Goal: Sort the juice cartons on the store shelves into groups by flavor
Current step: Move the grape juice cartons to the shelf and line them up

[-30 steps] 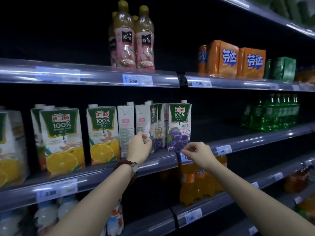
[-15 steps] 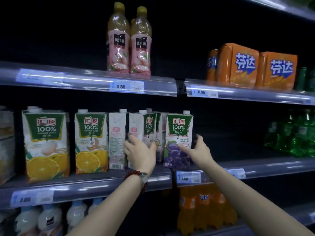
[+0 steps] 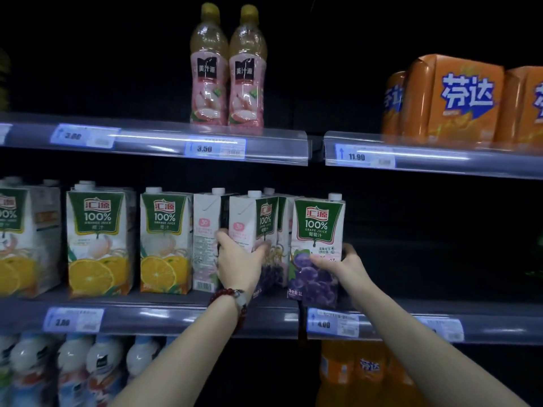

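Note:
On the middle shelf (image 3: 176, 318) stand juice cartons. Orange juice cartons (image 3: 98, 242) fill the left, another (image 3: 166, 242) beside them. A carton turned sideways (image 3: 205, 239) comes after. My left hand (image 3: 239, 262) grips a grape carton turned at an angle (image 3: 252, 221), fingers round both its sides. My right hand (image 3: 343, 265) holds the front-facing grape juice carton (image 3: 318, 230) at its lower right, thumb across the front, fingers behind. One more carton (image 3: 283, 218) shows between the two held ones.
Two pink-labelled bottles (image 3: 227, 83) stand on the upper shelf, with orange soda packs (image 3: 458, 98) to the right. White bottles (image 3: 73, 368) and orange soda bottles (image 3: 361, 374) sit below. The middle shelf right of the grape carton is dark and shows nothing.
Both hands rose from the shelf edge and closed round the two grape cartons. The view moved closer and shifted left.

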The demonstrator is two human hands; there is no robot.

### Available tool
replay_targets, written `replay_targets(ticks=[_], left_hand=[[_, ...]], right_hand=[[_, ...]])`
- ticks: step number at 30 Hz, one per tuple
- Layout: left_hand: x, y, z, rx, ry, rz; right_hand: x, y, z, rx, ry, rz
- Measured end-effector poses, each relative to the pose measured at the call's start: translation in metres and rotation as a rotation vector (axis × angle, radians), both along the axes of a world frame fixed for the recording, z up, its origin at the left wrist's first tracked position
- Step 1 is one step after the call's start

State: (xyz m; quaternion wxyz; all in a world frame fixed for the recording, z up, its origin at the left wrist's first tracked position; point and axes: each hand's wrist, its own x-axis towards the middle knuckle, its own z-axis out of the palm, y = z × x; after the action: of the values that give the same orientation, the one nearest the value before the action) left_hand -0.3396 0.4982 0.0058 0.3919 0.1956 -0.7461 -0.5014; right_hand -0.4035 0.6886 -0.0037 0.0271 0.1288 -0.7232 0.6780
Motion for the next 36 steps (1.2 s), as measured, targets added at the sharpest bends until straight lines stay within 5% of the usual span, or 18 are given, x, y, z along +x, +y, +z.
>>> replay_targets(ticks=[16,36], left_hand=[[0.013,0.003,0.016,-0.004,0.226,-0.163],[0.082,0.033,0.017,0.126,0.155,-0.608]], right_hand=[[0.025,0.012,0.012,0.019,0.363,-0.097],[0.14,0.033,0.002,0.1,0.302,-0.603]])
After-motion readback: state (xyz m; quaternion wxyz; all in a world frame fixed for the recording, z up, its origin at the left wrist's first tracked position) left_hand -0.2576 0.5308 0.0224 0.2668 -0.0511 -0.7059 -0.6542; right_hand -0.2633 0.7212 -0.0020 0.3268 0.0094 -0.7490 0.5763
